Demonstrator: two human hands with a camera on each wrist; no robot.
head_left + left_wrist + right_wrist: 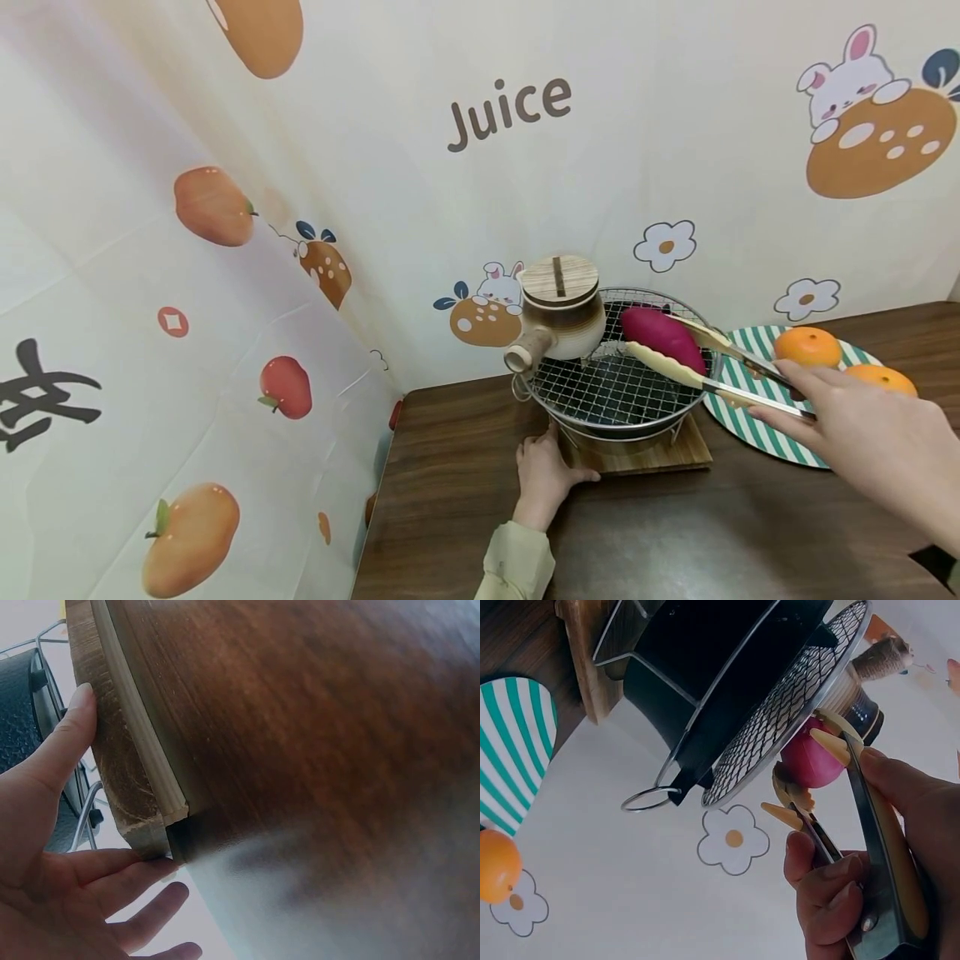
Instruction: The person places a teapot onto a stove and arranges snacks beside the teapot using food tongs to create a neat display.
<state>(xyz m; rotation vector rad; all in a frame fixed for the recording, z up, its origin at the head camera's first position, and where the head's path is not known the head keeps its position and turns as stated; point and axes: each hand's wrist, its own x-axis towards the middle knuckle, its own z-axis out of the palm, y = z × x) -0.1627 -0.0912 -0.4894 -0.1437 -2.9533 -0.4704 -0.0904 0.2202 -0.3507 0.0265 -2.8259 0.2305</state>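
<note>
- In the head view, the handle ends of the tongs (738, 393) vanish inside the right hand (873, 425).
- The tongs cover the lower edge of the purple sweet potato (663, 335).
- The right hand hides part of the nearer mandarin (887, 378) and of the striped plate (753, 429).
- The side-handled teapot (566, 327) blocks the left of the wire mesh (622, 392).
- Beneath the mesh is too dark to tell.
- In the left wrist view, the top edge cuts off the wooden board (124, 757); the counter (315, 735) carries a blurred reflection.
</note>
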